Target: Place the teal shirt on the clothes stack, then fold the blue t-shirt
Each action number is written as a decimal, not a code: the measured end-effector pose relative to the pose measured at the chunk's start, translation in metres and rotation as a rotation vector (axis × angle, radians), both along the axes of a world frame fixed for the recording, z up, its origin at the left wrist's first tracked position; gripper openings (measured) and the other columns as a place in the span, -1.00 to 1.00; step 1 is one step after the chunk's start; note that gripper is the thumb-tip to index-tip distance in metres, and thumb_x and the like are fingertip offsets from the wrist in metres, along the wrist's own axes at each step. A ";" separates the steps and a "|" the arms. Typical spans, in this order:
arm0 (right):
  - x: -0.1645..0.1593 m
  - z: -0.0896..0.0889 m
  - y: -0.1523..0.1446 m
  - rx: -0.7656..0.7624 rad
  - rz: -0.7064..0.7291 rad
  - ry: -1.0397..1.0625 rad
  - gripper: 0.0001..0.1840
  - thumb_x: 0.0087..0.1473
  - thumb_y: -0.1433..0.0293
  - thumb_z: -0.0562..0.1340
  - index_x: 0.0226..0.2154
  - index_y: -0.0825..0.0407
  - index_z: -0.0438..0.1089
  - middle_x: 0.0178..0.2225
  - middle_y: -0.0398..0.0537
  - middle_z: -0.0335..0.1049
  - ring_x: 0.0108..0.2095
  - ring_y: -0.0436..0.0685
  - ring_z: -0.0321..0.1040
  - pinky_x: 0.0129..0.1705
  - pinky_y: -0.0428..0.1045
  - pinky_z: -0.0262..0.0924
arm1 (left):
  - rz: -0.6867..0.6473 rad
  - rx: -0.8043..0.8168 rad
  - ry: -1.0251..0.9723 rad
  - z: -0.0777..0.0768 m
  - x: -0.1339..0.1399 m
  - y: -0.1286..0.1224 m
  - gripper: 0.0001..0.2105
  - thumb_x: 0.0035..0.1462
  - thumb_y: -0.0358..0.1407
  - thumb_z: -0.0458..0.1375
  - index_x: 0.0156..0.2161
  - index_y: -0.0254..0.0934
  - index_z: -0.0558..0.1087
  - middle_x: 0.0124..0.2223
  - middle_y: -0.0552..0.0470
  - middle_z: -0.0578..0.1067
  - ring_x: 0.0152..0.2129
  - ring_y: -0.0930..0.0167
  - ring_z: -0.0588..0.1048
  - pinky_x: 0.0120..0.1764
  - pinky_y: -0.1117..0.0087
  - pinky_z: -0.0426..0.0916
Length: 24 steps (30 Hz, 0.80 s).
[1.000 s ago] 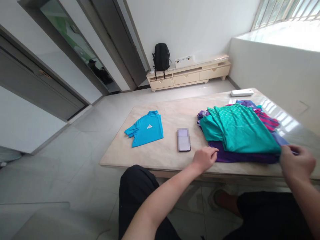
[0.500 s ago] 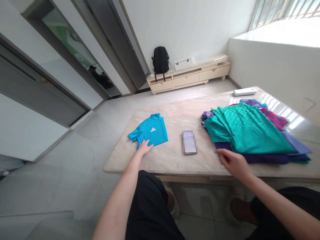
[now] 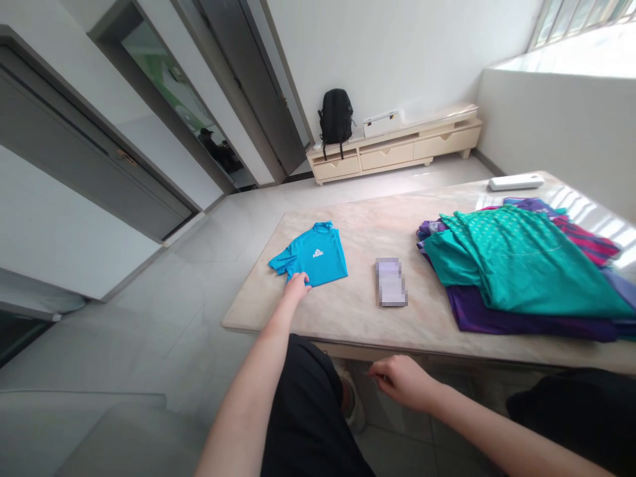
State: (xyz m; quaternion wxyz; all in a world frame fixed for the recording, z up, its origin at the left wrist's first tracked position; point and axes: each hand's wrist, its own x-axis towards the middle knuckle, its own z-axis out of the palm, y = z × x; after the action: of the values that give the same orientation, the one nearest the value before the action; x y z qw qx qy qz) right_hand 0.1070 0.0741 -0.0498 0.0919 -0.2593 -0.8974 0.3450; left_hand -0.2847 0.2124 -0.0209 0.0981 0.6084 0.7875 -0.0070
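While left hand (image 3: pixel 297 287) touches blue shirt (image 3: pixel 313 256), phone (image 3: pixel 391 282) beside.

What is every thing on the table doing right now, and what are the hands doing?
Blue shirt: lying flat, sleeves out, left hand on its near edge.
Left hand: fingers resting on the blue shirt.
Right hand: below the table edge, holding nothing.
Phone: lying flat.
Pile of clothes: stacked loosely, teal shirt on top.
White box: lying at the table's far edge.
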 end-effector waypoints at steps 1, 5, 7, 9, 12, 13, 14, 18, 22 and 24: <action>0.001 0.000 0.004 -0.008 -0.014 0.002 -0.67 0.14 0.48 0.13 -0.16 -0.07 0.56 -0.23 -0.09 0.64 -0.20 0.17 0.57 -0.19 -0.06 0.27 | -0.007 -0.004 0.006 0.001 -0.001 0.000 -0.71 0.30 -0.22 0.22 0.05 -0.31 0.46 0.11 -0.11 0.47 -0.02 0.26 0.49 0.03 0.10 0.45; 0.008 -0.005 0.014 -0.034 -0.069 0.003 -0.65 0.16 0.46 0.11 -0.16 -0.04 0.59 -0.22 -0.04 0.64 -0.20 0.19 0.58 -0.19 -0.04 0.28 | -0.020 -0.023 0.030 0.004 -0.001 -0.002 -0.75 0.31 -0.23 0.21 0.02 -0.31 0.48 0.08 -0.10 0.49 -0.04 0.28 0.51 0.01 0.12 0.47; 0.010 -0.006 0.015 -0.043 -0.082 0.001 -0.64 0.17 0.45 0.10 -0.15 -0.05 0.59 -0.21 -0.04 0.64 -0.21 0.20 0.58 -0.19 -0.03 0.29 | -0.021 -0.022 0.040 0.005 0.000 -0.002 -0.75 0.31 -0.22 0.21 0.01 -0.32 0.48 0.07 -0.10 0.49 -0.05 0.28 0.51 0.00 0.12 0.47; 0.012 -0.007 0.015 -0.046 -0.083 -0.002 -0.64 0.16 0.45 0.10 -0.16 -0.06 0.59 -0.22 -0.05 0.64 -0.21 0.21 0.58 -0.20 -0.02 0.29 | -0.030 -0.012 0.044 0.006 0.003 -0.003 -0.73 0.29 -0.22 0.23 0.01 -0.32 0.47 0.07 -0.11 0.49 -0.04 0.27 0.50 0.01 0.10 0.46; 0.013 -0.006 0.014 -0.045 -0.077 -0.002 -0.64 0.14 0.46 0.11 -0.16 -0.07 0.59 -0.22 -0.06 0.64 -0.20 0.22 0.58 -0.19 -0.01 0.28 | -0.082 0.013 0.038 0.008 0.011 -0.001 -0.73 0.28 -0.22 0.25 0.01 -0.32 0.47 0.11 -0.12 0.47 0.03 0.24 0.47 0.07 0.07 0.42; 0.013 -0.005 0.013 -0.045 -0.074 -0.001 -0.65 0.15 0.46 0.11 -0.16 -0.07 0.59 -0.22 -0.07 0.64 -0.20 0.22 0.58 -0.18 -0.02 0.28 | -0.106 0.014 0.032 0.008 0.013 -0.001 -0.73 0.27 -0.23 0.25 0.00 -0.31 0.48 0.11 -0.11 0.47 0.03 0.25 0.47 0.08 0.08 0.41; 0.013 -0.005 0.013 -0.046 -0.071 0.001 -0.65 0.15 0.46 0.11 -0.16 -0.08 0.59 -0.22 -0.07 0.64 -0.20 0.22 0.58 -0.18 -0.02 0.28 | -0.128 0.010 0.027 0.008 0.016 0.000 -0.75 0.26 -0.23 0.26 -0.01 -0.31 0.49 0.11 -0.10 0.48 0.02 0.26 0.47 0.08 0.08 0.41; 0.012 -0.004 0.014 -0.046 -0.067 0.005 -0.65 0.16 0.45 0.11 -0.16 -0.07 0.59 -0.22 -0.07 0.64 -0.19 0.21 0.58 -0.18 -0.02 0.28 | -0.142 -0.011 0.049 0.009 0.027 0.005 -0.78 0.27 -0.23 0.25 -0.06 -0.32 0.50 0.06 -0.09 0.50 -0.04 0.29 0.50 0.03 0.12 0.44; 0.014 -0.005 0.015 -0.041 -0.070 -0.001 -0.65 0.15 0.46 0.11 -0.16 -0.07 0.59 -0.21 -0.06 0.64 -0.19 0.22 0.58 -0.18 -0.01 0.29 | -0.116 -0.027 0.082 0.011 0.031 0.007 -0.77 0.28 -0.20 0.24 -0.06 -0.31 0.50 0.04 -0.09 0.51 -0.08 0.30 0.51 0.00 0.14 0.45; 0.015 -0.006 0.015 -0.039 -0.071 -0.003 -0.64 0.15 0.46 0.11 -0.16 -0.07 0.59 -0.21 -0.06 0.64 -0.19 0.21 0.58 -0.18 -0.02 0.28 | -0.114 -0.032 0.089 0.012 0.031 0.007 -0.77 0.29 -0.19 0.23 -0.06 -0.31 0.50 0.04 -0.09 0.51 -0.08 0.30 0.51 -0.01 0.14 0.45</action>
State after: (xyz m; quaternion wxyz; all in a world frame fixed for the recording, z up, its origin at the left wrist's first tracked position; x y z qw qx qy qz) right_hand 0.1221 0.0890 -0.0558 0.0977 -0.2933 -0.8809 0.3584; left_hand -0.2539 0.2196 -0.0084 0.0722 0.6497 0.7550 -0.0522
